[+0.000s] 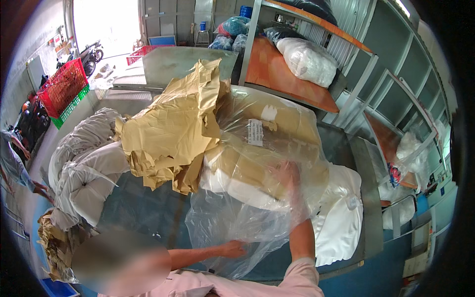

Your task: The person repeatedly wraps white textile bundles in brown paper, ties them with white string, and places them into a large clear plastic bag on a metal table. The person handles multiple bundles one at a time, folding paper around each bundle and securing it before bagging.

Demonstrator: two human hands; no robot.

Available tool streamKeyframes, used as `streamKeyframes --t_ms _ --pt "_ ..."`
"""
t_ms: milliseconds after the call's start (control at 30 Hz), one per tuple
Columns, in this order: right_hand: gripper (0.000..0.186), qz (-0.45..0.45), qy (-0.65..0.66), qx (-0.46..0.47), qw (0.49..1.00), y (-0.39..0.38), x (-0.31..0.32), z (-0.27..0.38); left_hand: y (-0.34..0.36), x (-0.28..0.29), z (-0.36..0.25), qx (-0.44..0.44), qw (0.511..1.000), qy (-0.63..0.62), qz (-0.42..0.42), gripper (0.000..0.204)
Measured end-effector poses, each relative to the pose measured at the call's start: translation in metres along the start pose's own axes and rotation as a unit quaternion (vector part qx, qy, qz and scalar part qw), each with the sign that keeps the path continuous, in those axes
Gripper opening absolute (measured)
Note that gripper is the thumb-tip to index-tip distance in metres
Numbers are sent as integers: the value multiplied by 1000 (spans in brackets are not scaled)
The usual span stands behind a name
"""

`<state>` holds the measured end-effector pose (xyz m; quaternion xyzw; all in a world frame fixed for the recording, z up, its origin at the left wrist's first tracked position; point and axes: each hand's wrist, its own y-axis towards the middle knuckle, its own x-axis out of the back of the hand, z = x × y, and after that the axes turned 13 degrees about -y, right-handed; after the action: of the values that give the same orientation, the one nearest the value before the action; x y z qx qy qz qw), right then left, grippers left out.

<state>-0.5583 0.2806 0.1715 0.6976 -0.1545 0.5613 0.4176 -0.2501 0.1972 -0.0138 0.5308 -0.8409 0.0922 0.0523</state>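
Observation:
A large clear plastic bag (pixel 232 213) covers brown-paper-wrapped white bundles (pixel 267 123) on the table, with a white label (pixel 255 132) near the top. My left hand (pixel 234 249) is closed on the bag's loose near edge. My right hand (pixel 287 174) lies against the wrapped bundle and shows through the plastic; its fingers are hazy and blurred. Crumpled brown paper (pixel 170 123) rests against the bundle's left side. White fabric (pixel 339 213) spreads out to the right of the bag.
Rolled white cloth (pixel 94 163) lies on the table's left, with more brown paper (pixel 54 247) below it. At the far left edge stands another person (pixel 22 166), a hand by the cloth. A rack with an orange shelf (pixel 277 74) rises behind; red crates (pixel 64 86) stand left.

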Motion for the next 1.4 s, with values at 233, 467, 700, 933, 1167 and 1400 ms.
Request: streamKeyframes --t_ms 233,467,700,933,1167,1400 --pt "42 11 93 -87 992 -38 -64 -43 32 38 76 126 954 -115 -248 45" --pt "72 344 228 -230 881 -80 -57 5 -18 8 78 109 577 -723 -363 49" --pt "78 374 160 -160 899 -87 35 54 -46 17 53 117 506 -730 -445 59" --pt "66 530 134 133 827 -131 -9 42 -134 85 50 41 573 -614 -541 73" --pt "63 574 189 -104 790 -165 -20 82 -148 75 30 8 543 -675 -499 70" --pt "62 569 426 -92 697 -218 -14 75 -185 38 40 -97 515 -701 -484 70"
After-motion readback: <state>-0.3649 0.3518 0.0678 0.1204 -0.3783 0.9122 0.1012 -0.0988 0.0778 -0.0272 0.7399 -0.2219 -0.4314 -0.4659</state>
